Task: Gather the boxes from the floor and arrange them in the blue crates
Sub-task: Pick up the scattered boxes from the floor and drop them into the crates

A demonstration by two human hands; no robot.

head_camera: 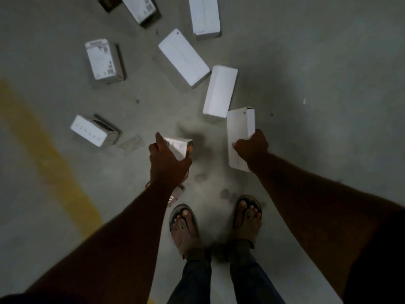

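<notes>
Left hand (167,160) grips a small white cardboard box (178,147), right hand (252,148) grips a long white cardboard box (240,132) (more lie scattered on the grey concrete floor (317,62)).

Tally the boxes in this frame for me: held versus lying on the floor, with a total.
Held boxes: 2, a short box in the left hand, a long box in the right hand
White boxes on the floor: 6
Dark box cut by the top edge: 1
Total: 9 boxes
</notes>
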